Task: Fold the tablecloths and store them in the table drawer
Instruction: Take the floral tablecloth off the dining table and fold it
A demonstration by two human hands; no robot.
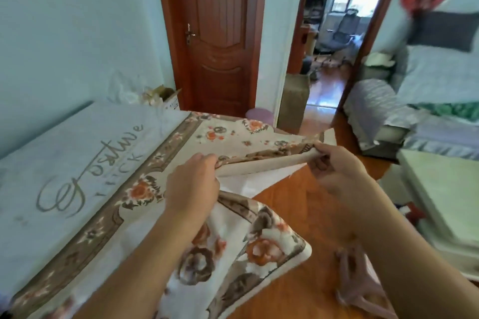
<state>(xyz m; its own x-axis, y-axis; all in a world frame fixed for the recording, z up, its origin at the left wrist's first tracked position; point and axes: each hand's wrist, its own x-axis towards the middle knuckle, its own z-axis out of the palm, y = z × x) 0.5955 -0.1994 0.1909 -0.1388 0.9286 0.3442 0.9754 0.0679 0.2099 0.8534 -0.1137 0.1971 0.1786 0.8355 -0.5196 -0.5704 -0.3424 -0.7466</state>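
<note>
Hands are busy with a flowery tablecloth (228, 134) that lies over the table. The left hand (193, 184) pinches the cloth's folded edge near the table's right side, fingers curled round it. The right hand (334, 166) grips the same edge further along, out past the table's right edge, so the cloth is pulled up between the two hands and its pale underside shows. A loose corner of the cloth hangs down off the near right corner, over the wooden floor (305, 215).

A white cloth with gold writing (77, 163) covers the left part of the table, and the flowery one lies just beside it, touching along a brown border.

A cardboard box (168, 98) stands behind the far edge of the table, against the wall. A brown door (220, 33) is shut beyond it. A bed (440, 80) with a dark pillow is over on the right, well apart from the table. Something pink (360, 282) lies on the floor by the right arm; it is too blurry to tell what
</note>
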